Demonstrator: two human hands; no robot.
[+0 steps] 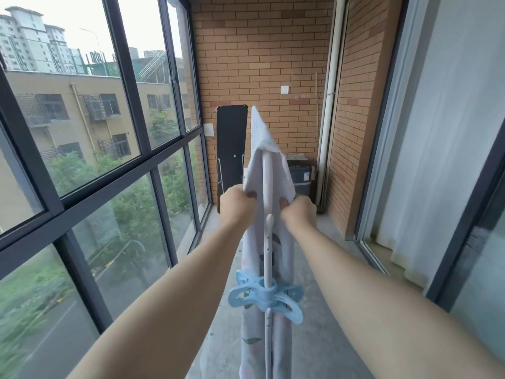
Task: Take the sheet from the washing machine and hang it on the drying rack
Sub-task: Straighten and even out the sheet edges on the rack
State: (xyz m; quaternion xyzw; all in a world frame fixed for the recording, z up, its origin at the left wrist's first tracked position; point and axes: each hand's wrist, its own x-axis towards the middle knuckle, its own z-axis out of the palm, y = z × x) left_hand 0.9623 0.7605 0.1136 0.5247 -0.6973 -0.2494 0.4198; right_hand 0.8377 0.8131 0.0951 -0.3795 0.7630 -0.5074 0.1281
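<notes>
A white sheet (261, 149) with a faint leaf print hangs folded over the white bar of the drying rack (267, 192), which runs straight away from me. My left hand (236, 205) grips the sheet's edge on the left side of the bar. My right hand (299, 212) grips the edge on the right side. Both fists sit level, close to the bar. A light blue clip (266, 294) is clamped on the bar nearer to me, over the cloth.
Tall windows (95, 160) line the left side of the narrow balcony. A brick wall (259, 50) closes the far end, with a dark board (231, 154) and a dark appliance (299, 175) in front of it. A sliding door with curtain (437, 160) is on the right.
</notes>
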